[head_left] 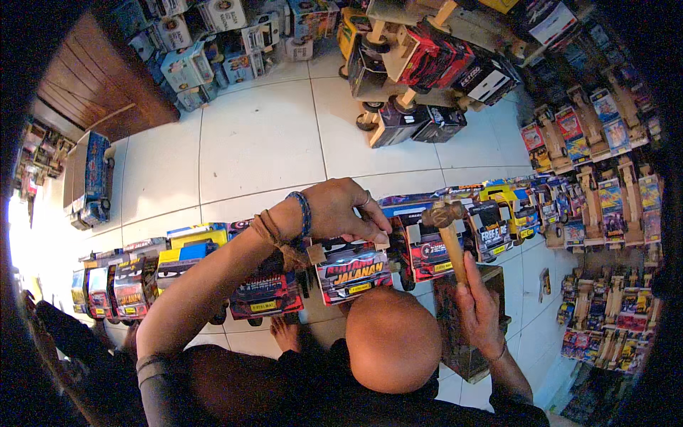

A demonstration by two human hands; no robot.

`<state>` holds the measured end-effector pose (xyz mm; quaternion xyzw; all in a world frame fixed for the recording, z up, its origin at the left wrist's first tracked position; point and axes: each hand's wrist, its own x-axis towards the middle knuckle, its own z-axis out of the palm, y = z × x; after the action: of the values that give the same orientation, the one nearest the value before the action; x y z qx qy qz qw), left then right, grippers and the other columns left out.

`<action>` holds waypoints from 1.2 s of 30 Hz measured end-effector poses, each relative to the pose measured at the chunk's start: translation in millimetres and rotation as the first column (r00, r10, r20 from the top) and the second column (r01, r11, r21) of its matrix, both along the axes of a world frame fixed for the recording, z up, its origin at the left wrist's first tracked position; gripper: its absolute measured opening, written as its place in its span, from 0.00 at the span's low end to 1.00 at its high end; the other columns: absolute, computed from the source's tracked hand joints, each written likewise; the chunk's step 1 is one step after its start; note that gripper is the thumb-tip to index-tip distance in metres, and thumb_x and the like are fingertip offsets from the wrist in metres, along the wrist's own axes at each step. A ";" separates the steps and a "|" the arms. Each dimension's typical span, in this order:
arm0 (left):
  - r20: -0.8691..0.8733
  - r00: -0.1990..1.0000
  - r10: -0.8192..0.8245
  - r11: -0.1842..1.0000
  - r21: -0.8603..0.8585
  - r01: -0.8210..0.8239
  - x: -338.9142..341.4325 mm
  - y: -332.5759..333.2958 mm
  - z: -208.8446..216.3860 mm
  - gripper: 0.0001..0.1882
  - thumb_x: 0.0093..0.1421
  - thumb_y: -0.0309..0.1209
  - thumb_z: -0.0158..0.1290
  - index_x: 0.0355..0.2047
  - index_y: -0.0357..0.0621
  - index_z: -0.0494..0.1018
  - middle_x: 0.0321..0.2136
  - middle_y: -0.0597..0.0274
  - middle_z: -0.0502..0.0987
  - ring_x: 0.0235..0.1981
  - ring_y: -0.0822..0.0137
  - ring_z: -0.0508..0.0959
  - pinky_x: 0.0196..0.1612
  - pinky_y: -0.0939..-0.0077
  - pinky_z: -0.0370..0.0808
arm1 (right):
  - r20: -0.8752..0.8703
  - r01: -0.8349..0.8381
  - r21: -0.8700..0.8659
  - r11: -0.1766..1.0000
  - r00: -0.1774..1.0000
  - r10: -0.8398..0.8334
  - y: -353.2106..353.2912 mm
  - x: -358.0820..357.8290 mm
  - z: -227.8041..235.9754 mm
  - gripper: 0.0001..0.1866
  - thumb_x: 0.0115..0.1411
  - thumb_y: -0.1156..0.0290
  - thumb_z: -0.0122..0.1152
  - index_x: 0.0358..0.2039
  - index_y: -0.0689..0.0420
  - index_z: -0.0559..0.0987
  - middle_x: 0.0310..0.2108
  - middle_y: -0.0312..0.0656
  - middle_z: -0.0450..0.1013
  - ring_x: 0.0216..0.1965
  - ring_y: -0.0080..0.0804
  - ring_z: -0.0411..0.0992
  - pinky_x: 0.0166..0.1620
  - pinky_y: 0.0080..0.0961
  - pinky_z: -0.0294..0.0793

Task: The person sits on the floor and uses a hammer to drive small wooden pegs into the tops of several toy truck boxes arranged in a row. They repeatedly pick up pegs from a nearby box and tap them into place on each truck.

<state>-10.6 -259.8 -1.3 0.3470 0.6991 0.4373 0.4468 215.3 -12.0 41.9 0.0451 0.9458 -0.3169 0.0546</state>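
Note:
My left hand (340, 208) reaches over a toy truck (353, 270) with a dark, brightly printed front. Its thumb and fingers are pinched together at the truck's upper edge, beside a small pale wooden block (382, 242). Whatever lies between the fingertips is too small or hidden to make out. In my right hand (481, 312) is a hammer (453, 250), gripped low on its wooden handle. The hammer's head is raised above the neighbouring toy truck (429, 260), to the right of my left hand.
Several more toy trucks (131, 285) form a row to both sides. A dark wooden box (472, 327) stands beside my bare knee (393, 341). Stacked trucks (420, 124) and printed pieces (188, 67) lie beyond on the white tiles (256, 135). Shelved or piled trucks (612, 199) fill the right side.

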 end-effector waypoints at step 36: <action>0.010 0.832 -0.554 0.815 0.210 0.540 144.0 243.2 28.4 0.13 0.66 0.29 0.52 0.50 0.41 0.72 0.35 0.60 0.79 0.35 0.73 0.81 0.37 0.76 0.78 | -0.245 0.895 0.235 0.379 0.432 -0.868 190.4 307.5 -155.6 0.17 0.58 0.75 0.60 0.49 0.58 0.77 0.46 0.52 0.72 0.43 0.51 0.75 0.48 0.39 0.76</action>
<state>133.3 -16.5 27.2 0.5602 0.5064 0.3697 0.5413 522.9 178.4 -113.7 0.5364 0.8158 -0.1352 -0.1691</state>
